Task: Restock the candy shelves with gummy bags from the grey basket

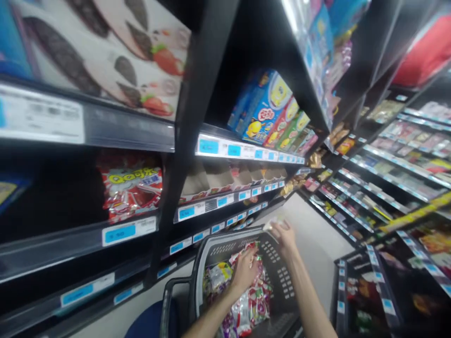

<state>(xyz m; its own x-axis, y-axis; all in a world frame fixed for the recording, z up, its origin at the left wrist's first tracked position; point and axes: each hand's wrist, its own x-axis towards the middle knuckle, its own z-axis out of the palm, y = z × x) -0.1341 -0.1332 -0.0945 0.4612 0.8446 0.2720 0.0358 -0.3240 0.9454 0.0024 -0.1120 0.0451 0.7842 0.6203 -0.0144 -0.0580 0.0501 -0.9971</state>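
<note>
Grey plastic basket (278, 300) holds candy packets (260, 298); left hand (244, 269) lies over them, its fingers' grip undeterminable; right hand (283, 234) apparently pinches a pale, blurred item (273, 223) at the far rim (232, 235); light handling should spare the packets.

Deep shadows, blurred stretched edges

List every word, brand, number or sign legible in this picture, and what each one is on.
"Q…Q": large yellow letters on the red bag; the characters after them are too blurred to quote surely.
Price label below that bag: digits on blue, too blurred to trust.
Blue box: white lettering on a red patch, unreadable.
Other shelf labels: print too blurred or small.
Packets in the basket: nothing legible.
</note>
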